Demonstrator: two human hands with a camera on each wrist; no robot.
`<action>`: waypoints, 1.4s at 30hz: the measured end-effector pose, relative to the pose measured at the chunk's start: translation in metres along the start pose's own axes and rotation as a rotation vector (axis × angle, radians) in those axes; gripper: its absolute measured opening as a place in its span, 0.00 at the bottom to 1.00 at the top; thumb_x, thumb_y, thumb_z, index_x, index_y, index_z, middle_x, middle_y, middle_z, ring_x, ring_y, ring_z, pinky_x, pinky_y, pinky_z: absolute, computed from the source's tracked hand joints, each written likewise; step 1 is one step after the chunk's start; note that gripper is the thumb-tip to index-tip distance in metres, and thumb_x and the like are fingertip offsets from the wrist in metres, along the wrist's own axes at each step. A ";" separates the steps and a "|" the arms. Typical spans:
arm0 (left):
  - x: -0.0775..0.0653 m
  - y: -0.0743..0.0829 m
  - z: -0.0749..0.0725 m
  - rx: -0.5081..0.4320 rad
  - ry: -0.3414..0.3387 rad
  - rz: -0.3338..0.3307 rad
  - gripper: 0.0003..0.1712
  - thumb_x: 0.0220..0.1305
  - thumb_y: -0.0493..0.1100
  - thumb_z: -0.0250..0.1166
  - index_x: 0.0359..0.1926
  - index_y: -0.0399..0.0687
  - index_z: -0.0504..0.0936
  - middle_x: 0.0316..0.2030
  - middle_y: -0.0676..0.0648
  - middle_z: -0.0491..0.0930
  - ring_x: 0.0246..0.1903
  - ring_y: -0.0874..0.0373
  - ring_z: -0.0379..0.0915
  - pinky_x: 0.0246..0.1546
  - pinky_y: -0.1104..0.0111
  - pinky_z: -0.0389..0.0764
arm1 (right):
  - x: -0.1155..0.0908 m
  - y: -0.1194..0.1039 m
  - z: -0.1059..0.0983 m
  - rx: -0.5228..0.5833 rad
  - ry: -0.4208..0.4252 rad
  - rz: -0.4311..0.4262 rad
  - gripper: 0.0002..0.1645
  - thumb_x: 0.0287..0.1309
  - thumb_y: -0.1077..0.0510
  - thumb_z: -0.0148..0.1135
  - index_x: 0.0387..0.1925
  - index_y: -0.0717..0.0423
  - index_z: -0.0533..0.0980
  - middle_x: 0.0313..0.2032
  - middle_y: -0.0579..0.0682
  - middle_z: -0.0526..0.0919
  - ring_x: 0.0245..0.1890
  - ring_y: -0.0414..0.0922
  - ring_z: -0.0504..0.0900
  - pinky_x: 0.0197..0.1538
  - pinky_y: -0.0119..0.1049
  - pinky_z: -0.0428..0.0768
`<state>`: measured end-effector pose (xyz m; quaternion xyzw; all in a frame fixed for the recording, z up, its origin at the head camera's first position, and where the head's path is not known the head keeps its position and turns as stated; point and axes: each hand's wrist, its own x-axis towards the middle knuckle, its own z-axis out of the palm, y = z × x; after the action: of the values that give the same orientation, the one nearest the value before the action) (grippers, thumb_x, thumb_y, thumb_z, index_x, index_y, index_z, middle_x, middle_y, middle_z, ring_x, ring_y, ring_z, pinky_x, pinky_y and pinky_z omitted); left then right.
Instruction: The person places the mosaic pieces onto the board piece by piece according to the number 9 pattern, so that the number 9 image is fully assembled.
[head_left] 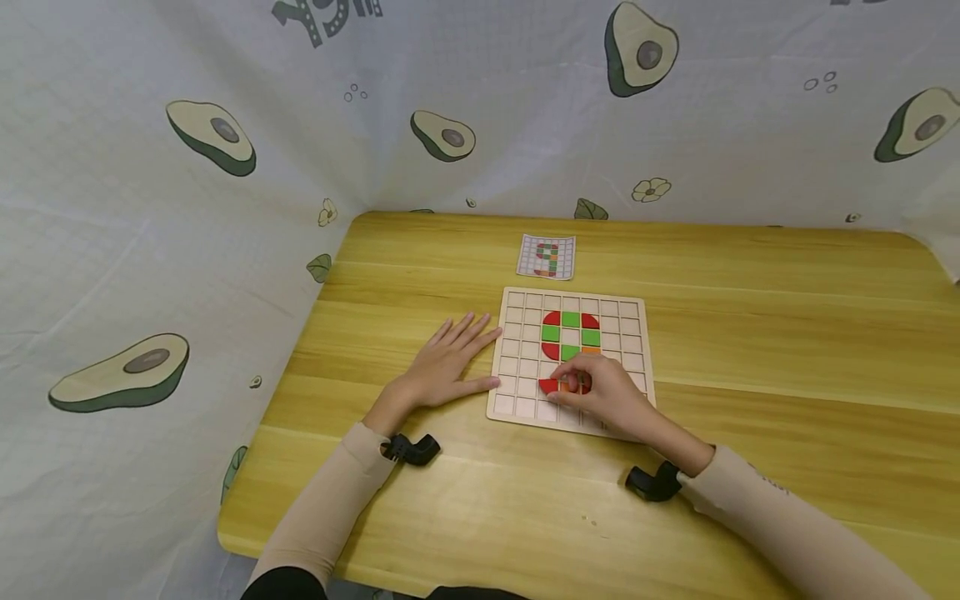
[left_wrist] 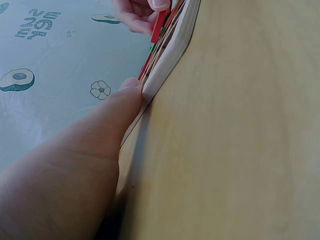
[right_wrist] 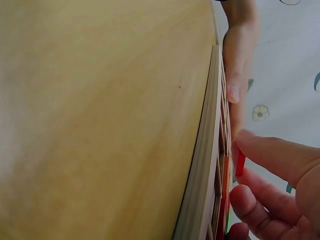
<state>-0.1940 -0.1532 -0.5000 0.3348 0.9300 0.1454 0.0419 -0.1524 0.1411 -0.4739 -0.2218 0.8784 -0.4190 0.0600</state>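
A square wooden grid board (head_left: 517, 364) lies on the table, with red, green and orange tiles set in a ring near its middle. Between thumb and fingers my right hand (head_left: 611, 393) pinches a red tile (right_wrist: 241, 163) with a curved edge, held just over the lower middle cells. Part of the lower tiles is hidden behind this hand. My left hand (head_left: 442, 367) is spread flat on the table at the board's left side, its thumb and fingertips at the edge. In the left wrist view, the left thumb (left_wrist: 112, 112) touches the board's rim.
Behind the board lies a small printed card (head_left: 527, 257) showing a coloured grid pattern. The wooden table (head_left: 787, 350) extends to both sides. A white curtain (head_left: 525, 75) with avocado prints hangs along the back and left. A black wrist mount (head_left: 416, 450) sits on the left wrist, another on the right.
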 end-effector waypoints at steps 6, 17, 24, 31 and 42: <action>0.001 0.001 -0.001 -0.005 0.007 0.006 0.48 0.69 0.73 0.48 0.81 0.61 0.44 0.79 0.48 0.37 0.77 0.50 0.28 0.74 0.54 0.29 | 0.000 0.001 0.001 -0.020 0.017 -0.016 0.13 0.51 0.56 0.78 0.37 0.56 0.84 0.25 0.45 0.75 0.28 0.44 0.70 0.28 0.32 0.68; 0.001 -0.001 0.001 0.009 0.005 -0.004 0.48 0.69 0.73 0.48 0.81 0.62 0.43 0.79 0.50 0.36 0.77 0.51 0.27 0.74 0.55 0.29 | 0.001 0.001 0.002 -0.048 0.037 -0.025 0.14 0.48 0.56 0.80 0.35 0.57 0.84 0.24 0.47 0.75 0.28 0.44 0.69 0.30 0.34 0.67; 0.002 -0.001 0.001 0.012 0.009 -0.001 0.48 0.69 0.74 0.47 0.81 0.62 0.43 0.79 0.50 0.36 0.77 0.51 0.28 0.74 0.55 0.29 | 0.001 0.000 0.001 -0.057 0.037 -0.014 0.14 0.48 0.56 0.80 0.34 0.57 0.84 0.23 0.47 0.74 0.28 0.44 0.69 0.30 0.34 0.67; 0.002 -0.001 0.001 0.012 0.006 0.002 0.48 0.69 0.74 0.47 0.81 0.63 0.43 0.79 0.50 0.37 0.77 0.51 0.27 0.74 0.55 0.29 | 0.000 0.002 0.000 -0.058 0.037 -0.014 0.14 0.47 0.56 0.81 0.34 0.57 0.84 0.23 0.46 0.74 0.28 0.43 0.69 0.30 0.33 0.67; 0.000 0.000 0.002 0.004 0.005 -0.004 0.48 0.69 0.74 0.46 0.81 0.63 0.43 0.79 0.49 0.37 0.77 0.52 0.27 0.74 0.56 0.28 | -0.001 0.002 0.002 -0.049 0.033 -0.004 0.15 0.47 0.55 0.81 0.35 0.56 0.84 0.24 0.46 0.74 0.29 0.44 0.69 0.31 0.34 0.67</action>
<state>-0.1940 -0.1527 -0.5024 0.3327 0.9311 0.1442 0.0393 -0.1520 0.1415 -0.4770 -0.2180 0.8888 -0.4013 0.0393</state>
